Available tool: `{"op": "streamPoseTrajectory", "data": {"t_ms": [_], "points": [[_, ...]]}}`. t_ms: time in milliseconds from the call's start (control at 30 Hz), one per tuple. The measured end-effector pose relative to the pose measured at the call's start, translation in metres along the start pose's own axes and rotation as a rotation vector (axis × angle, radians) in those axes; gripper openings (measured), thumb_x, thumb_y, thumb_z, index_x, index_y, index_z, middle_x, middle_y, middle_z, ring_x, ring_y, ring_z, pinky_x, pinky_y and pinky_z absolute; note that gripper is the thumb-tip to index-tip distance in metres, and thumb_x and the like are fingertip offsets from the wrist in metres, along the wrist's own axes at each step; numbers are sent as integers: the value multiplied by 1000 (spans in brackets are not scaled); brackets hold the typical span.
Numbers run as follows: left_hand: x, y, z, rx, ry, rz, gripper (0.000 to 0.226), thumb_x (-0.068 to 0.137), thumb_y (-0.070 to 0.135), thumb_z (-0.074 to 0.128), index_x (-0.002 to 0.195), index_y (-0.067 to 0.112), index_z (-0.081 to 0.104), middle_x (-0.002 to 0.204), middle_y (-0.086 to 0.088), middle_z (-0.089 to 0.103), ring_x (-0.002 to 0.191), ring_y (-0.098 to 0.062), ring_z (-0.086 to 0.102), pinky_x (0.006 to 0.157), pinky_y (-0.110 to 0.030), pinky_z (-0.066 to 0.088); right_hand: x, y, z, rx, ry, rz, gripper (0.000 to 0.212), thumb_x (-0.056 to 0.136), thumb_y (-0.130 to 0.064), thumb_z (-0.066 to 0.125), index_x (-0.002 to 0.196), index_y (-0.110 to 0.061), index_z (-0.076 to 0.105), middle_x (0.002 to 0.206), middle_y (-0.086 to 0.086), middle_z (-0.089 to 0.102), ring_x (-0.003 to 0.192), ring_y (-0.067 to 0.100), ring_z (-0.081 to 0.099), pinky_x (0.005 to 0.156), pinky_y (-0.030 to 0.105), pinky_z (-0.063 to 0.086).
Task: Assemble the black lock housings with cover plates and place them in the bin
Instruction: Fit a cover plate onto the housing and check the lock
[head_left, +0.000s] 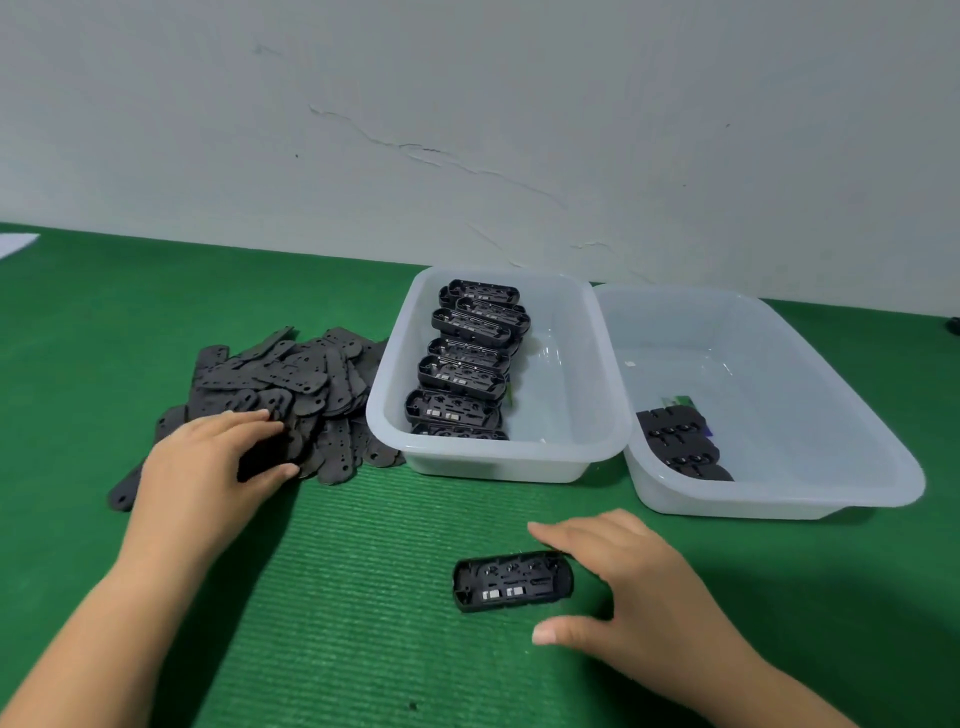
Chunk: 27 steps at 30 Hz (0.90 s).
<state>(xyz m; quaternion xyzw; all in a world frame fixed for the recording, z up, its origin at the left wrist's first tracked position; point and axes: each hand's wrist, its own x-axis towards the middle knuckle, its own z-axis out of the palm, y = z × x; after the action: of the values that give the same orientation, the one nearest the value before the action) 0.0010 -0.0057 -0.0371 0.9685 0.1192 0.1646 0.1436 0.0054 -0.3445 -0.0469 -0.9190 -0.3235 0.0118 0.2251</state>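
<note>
One open black lock housing lies on the green mat near the front, its inside facing up. My right hand is around its right end, fingers above and thumb below, and appears to hold it. A heap of flat black cover plates lies at the left. My left hand rests on the near edge of that heap and pinches one cover plate between thumb and fingers. The middle clear bin holds a row of several uncovered housings. The right bin holds assembled housings in its near left corner.
The two translucent bins stand side by side against a pale wall. The green ribbed mat covers the table. A white sheet corner shows at the far left edge.
</note>
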Motion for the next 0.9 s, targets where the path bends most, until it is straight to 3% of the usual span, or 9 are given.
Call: {"op": "streamPoseTrajectory", "data": {"t_ms": [167,400,533,600,667,733,767,833,900], "points": [[0,-5,7,20,48,47,39,58,20,90,93,8,77,104,-10,73,103,-33,63,89,-47,46,-2,-8,-10,60,143,9,61,74,-67,52,122,-31,60,117,-20,58,110,3,51,92,23,40],[0,-3,0,-88,207,126,23,57,26,81,73,10,77,87,-6,75,85,-32,58,70,-35,43,0,-19,-23,95,283,-36,45,79,-54,55,111,-25,67,108,-19,63,102,1,55,87,16,40],[-12,26,-7,-285,455,164,21,72,31,71,74,11,75,81,-2,73,79,-17,60,76,-36,47,3,-29,-26,159,385,-59,30,79,-45,59,99,-26,73,96,-17,67,91,1,59,80,17,45],[-24,56,-13,-544,562,208,11,79,32,73,76,22,70,83,16,68,84,-3,61,77,-34,50,5,-37,-29,302,396,-18,22,79,-42,60,92,-31,74,85,-18,68,80,2,62,72,16,47],[-39,90,-14,-656,573,375,7,79,30,73,78,32,66,85,25,65,86,3,61,77,-24,51,11,-49,-33,700,282,154,22,80,-47,61,89,-33,75,78,-9,71,66,6,64,62,17,50],[-55,119,-5,-627,550,635,12,76,22,76,85,23,68,93,17,68,85,-2,63,77,-21,50,16,-59,-36,1178,79,325,34,78,-50,65,86,-18,74,73,5,71,56,14,63,52,21,51],[-62,130,1,-638,526,734,16,74,18,79,88,18,70,96,10,70,83,-7,65,74,-23,51,17,-60,-38,1292,36,347,36,77,-45,66,81,-10,73,67,11,67,52,16,60,48,21,50],[-68,142,10,-672,477,818,16,74,15,81,87,8,76,99,2,69,79,-13,66,68,-26,52,19,-59,-42,1320,50,326,20,75,-27,70,74,-7,72,58,13,61,47,16,55,44,21,47],[-67,145,11,-705,424,776,24,78,30,76,91,11,75,103,2,63,86,-11,63,75,-24,50,17,-54,-47,1267,126,337,11,74,-17,73,75,-6,73,58,10,63,46,13,54,45,20,45]]}}
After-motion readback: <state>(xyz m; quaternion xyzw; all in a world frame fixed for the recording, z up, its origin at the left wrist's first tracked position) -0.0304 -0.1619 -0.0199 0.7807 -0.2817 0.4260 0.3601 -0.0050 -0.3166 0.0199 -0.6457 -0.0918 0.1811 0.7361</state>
